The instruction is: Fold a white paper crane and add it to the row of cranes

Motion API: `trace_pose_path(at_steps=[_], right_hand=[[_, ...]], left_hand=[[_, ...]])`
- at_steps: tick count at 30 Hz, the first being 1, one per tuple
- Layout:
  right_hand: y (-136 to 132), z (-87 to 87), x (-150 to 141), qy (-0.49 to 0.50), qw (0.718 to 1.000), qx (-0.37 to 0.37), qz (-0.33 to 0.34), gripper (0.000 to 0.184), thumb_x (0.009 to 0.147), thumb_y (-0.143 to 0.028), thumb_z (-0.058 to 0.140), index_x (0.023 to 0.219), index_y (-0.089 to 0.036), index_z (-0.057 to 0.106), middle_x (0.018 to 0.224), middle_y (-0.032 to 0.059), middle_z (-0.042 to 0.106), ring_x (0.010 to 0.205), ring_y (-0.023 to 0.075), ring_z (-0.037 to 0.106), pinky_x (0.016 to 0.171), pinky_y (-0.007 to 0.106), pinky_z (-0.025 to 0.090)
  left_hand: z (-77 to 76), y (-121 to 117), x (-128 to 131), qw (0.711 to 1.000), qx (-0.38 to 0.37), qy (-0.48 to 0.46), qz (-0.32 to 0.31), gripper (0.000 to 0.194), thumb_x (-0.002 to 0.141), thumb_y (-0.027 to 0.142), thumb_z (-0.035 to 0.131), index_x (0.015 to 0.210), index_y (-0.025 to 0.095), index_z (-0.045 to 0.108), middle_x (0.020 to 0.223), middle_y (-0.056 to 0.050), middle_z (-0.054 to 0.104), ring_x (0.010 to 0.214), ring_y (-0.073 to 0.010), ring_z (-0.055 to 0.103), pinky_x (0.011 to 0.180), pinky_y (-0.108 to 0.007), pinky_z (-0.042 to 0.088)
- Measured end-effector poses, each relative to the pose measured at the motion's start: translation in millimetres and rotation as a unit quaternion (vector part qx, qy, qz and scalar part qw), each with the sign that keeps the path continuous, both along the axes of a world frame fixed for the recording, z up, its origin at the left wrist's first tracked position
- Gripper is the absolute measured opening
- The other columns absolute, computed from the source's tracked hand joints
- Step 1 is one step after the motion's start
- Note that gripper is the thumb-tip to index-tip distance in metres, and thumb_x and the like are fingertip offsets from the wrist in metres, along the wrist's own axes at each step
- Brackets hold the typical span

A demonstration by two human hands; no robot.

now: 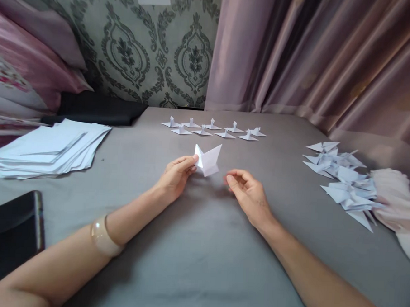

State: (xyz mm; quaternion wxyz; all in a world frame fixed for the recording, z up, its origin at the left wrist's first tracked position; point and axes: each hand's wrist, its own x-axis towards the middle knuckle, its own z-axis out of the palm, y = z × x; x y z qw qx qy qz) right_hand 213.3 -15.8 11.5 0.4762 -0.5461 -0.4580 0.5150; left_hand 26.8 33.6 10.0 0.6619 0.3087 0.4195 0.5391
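My left hand [177, 176] pinches a partly folded white paper piece [209, 160] at its left corner and holds it just above the grey cloth surface [201, 244]. The paper has two pointed flaps standing up. My right hand [248, 194] hovers a little to the right of the paper, palm turned inward, fingers loosely curled and apart, holding nothing. A pale bangle [102, 236] sits on my left wrist.
Several finished folded paper figures [213, 128] stand in two rows farther back. A loose pile of folded paper pieces [344, 182] lies at the right, beside pale fabric [395, 202]. A stack of white sheets [52, 147] lies at the left. A dark phone [13, 226] lies near left.
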Motion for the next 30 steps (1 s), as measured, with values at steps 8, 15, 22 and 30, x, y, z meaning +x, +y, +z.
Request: trace_pose_path(at_steps=[8, 15, 22, 30], right_hand=[[42.1, -3.2, -15.3, -0.123, 0.964, 0.234, 0.025, 0.029, 0.076, -0.035, 0.070, 0.099, -0.023, 0.058, 0.103, 0.0068, 0.070, 0.100, 0.0205, 0.065, 0.088, 0.037, 0.049], [64.7, -14.2, -28.5, -0.059, 0.978, 0.200, 0.004, 0.028, 0.070, -0.032, 0.071, 0.094, -0.023, 0.057, 0.078, 0.0002, 0.069, 0.074, 0.0170, 0.067, 0.078, 0.033, 0.052], [71.1, -18.5, -26.2, -0.015, 0.988, 0.156, -0.008, 0.027, 0.068, -0.038, 0.071, 0.088, -0.020, 0.070, 0.081, 0.0029, 0.072, 0.075, 0.0175, 0.066, 0.076, 0.032, 0.052], [71.5, -24.9, -15.4, -0.027, 0.988, 0.149, -0.030, 0.026, 0.070, -0.038, 0.069, 0.088, -0.020, 0.073, 0.085, 0.0033, 0.073, 0.078, 0.0173, 0.065, 0.076, 0.031, 0.051]], left_hand=[[-0.8, 19.7, 0.2, 0.998, 0.006, 0.045, 0.033, 0.028, 0.054, 0.036, 0.084, 0.063, 0.016, 0.068, 0.065, -0.001, 0.062, 0.066, -0.0110, 0.054, 0.069, -0.025, 0.040], [-0.1, 28.4, 11.0, 0.994, 0.003, 0.079, 0.071, 0.031, 0.052, 0.039, 0.082, 0.063, 0.015, 0.067, 0.058, 0.000, 0.058, 0.060, -0.0108, 0.051, 0.064, -0.026, 0.038], [2.5, 23.7, 9.0, 0.988, 0.035, 0.117, 0.091, 0.048, 0.058, 0.043, 0.082, 0.095, 0.015, 0.069, 0.069, -0.001, 0.064, 0.063, -0.0109, 0.054, 0.064, -0.024, 0.040], [7.3, 14.0, 8.2, 0.982, 0.101, 0.161, -0.016, 0.035, 0.063, 0.039, 0.080, 0.088, 0.016, 0.074, 0.077, -0.003, 0.069, 0.067, -0.0119, 0.055, 0.064, -0.024, 0.040]])
